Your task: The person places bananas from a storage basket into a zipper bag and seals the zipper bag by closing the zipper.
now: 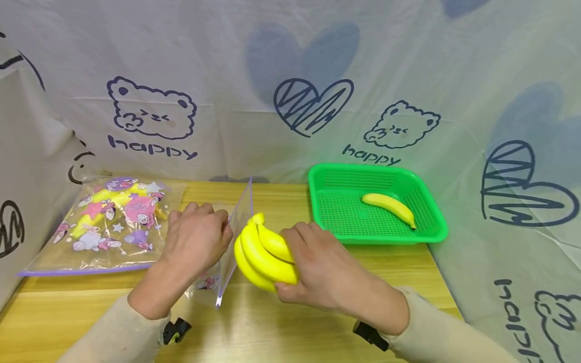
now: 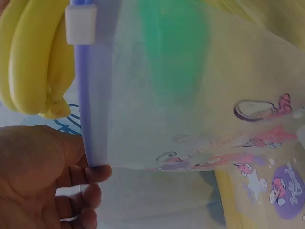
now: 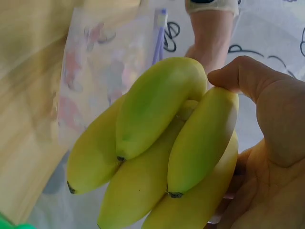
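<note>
A bunch of yellow bananas [image 1: 265, 254] is gripped in my right hand [image 1: 320, 267], stem end toward the left. In the right wrist view the bananas [image 3: 152, 109] show dark tips, with the thumb laid along one side. My left hand [image 1: 196, 237] pinches the purple-edged rim of a clear printed slider bag [image 2: 138, 105], which stands on edge beside the bunch. A white slider [image 2: 81, 25] sits on the bag's purple zip strip. The bananas are outside the bag, close to its zip edge.
A second printed bag [image 1: 113, 222] with yellow things inside lies at the left. At the back right stands a green basket [image 1: 317, 201] holding one banana [image 1: 390, 206]. Patterned cloth [image 1: 236, 116] hangs behind the wooden table [image 1: 254, 327].
</note>
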Demonstrator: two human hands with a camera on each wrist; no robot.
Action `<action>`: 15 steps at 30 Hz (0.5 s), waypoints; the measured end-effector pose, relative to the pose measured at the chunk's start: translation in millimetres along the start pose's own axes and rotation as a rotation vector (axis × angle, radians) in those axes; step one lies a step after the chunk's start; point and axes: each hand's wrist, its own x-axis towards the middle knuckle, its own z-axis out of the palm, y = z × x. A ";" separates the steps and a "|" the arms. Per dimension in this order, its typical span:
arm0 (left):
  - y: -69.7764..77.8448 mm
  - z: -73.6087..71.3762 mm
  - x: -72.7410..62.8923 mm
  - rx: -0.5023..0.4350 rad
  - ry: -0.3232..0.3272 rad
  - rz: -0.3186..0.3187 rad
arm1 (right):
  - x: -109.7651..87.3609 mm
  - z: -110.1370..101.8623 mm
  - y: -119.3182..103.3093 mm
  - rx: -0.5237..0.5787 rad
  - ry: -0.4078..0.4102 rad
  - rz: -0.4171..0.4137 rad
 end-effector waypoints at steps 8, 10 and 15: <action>-0.1 1.1 -0.8 0.019 0.037 0.100 | 1.3 2.8 -14.4 0.043 -0.079 -0.032; -0.1 0.9 -0.4 0.015 0.035 0.100 | 2.0 2.7 -15.3 0.049 -0.092 -0.028; 1.6 0.7 -0.4 -0.001 0.021 0.084 | 2.8 3.5 -13.3 0.069 -0.132 -0.008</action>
